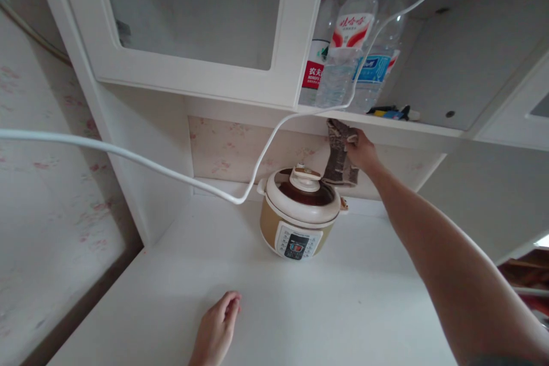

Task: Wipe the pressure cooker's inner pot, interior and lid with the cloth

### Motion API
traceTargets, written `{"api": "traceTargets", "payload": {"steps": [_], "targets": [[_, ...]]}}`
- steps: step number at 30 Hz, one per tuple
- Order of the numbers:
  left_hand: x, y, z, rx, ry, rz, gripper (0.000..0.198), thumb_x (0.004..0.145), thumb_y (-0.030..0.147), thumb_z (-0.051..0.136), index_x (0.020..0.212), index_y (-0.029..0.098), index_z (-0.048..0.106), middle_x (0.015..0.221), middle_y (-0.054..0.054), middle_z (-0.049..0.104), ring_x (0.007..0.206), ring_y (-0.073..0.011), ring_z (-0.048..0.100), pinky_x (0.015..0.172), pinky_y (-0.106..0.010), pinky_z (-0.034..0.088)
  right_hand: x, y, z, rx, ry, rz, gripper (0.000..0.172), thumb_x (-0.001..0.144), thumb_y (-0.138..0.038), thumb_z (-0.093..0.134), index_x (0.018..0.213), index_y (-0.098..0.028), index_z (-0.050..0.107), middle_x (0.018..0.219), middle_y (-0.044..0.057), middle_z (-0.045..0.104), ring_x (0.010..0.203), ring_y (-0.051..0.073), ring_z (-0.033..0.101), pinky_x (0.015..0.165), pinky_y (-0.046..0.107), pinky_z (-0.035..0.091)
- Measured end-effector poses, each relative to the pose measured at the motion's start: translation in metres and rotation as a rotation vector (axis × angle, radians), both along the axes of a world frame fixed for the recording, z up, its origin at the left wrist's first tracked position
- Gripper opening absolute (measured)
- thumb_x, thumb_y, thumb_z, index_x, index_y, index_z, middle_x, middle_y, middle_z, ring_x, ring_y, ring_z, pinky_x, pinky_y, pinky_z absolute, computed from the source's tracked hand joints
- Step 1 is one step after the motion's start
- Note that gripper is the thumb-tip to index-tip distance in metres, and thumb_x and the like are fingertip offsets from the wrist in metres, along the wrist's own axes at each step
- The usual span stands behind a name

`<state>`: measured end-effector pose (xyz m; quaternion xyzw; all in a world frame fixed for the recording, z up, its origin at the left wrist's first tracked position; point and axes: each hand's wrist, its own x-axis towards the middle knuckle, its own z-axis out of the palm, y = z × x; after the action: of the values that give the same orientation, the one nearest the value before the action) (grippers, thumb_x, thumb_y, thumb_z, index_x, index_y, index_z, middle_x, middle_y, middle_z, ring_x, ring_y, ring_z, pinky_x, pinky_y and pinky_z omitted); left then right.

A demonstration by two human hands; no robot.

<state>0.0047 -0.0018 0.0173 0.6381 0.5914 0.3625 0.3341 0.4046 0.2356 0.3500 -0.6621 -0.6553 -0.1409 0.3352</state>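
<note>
My right hand [362, 150] is raised to the front edge of the cabinet shelf [412, 128] and is closed on a grey-brown cloth [339, 154], which hangs down against the wall behind the cooker. My left hand [218, 327] lies flat on the white countertop [343, 309] near the front, fingers together and stretched out, holding nothing. A beige and white electric cooker [298, 211] with a dark lid and a control panel stands at the back of the countertop, just left of and below the cloth.
Three plastic water bottles [354, 34] stand on the open shelf, with small items [392, 112] lying beside them. A white cable [128, 154] runs from the left across the view and loops up past the bottles. A glass-front cabinet door [193, 17] is above left.
</note>
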Motion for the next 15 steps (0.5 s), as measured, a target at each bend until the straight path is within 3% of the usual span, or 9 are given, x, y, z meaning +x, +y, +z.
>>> {"api": "traceTargets", "payload": {"steps": [3,7,11,15], "targets": [[0.001,0.001,0.0,0.006,-0.002,0.005,0.037,0.094,0.046,0.039,0.096,0.022,0.066,0.079,-0.004,0.072,0.072,-0.0164,0.068,0.066,-0.022,0.053,-0.032,0.011,-0.003,-0.079,-0.044,0.239,0.047,0.092,-0.029,0.051,0.136,-0.014,0.048,0.121,0.013,0.063,0.108,0.025,0.06,0.093,0.035,0.045],[0.002,0.001,-0.002,0.051,0.005,0.02,0.033,0.092,0.043,0.041,0.092,0.022,0.066,0.074,-0.002,0.071,0.065,-0.015,0.067,0.061,-0.02,0.051,-0.083,0.027,-0.027,-0.336,-0.183,0.491,0.036,0.082,-0.024,0.064,0.118,-0.021,0.064,0.114,0.004,0.068,0.102,0.021,0.063,0.091,0.031,0.047],[0.003,-0.004,-0.002,0.097,0.04,0.03,0.028,0.092,0.038,0.043,0.091,0.023,0.067,0.074,-0.001,0.071,0.067,-0.0141,0.068,0.063,-0.019,0.051,-0.092,0.033,-0.042,-0.397,-0.135,0.4,0.033,0.084,-0.033,0.061,0.113,-0.017,0.066,0.108,0.01,0.07,0.096,0.026,0.066,0.085,0.036,0.05],[0.003,-0.006,-0.004,0.137,0.076,0.007,0.027,0.093,0.036,0.042,0.089,0.023,0.065,0.073,-0.001,0.07,0.066,-0.0132,0.067,0.062,-0.018,0.05,-0.054,0.03,-0.046,-0.394,-0.066,0.265,0.038,0.083,-0.033,0.061,0.117,-0.017,0.065,0.11,0.013,0.07,0.101,0.031,0.065,0.09,0.043,0.049]]}}
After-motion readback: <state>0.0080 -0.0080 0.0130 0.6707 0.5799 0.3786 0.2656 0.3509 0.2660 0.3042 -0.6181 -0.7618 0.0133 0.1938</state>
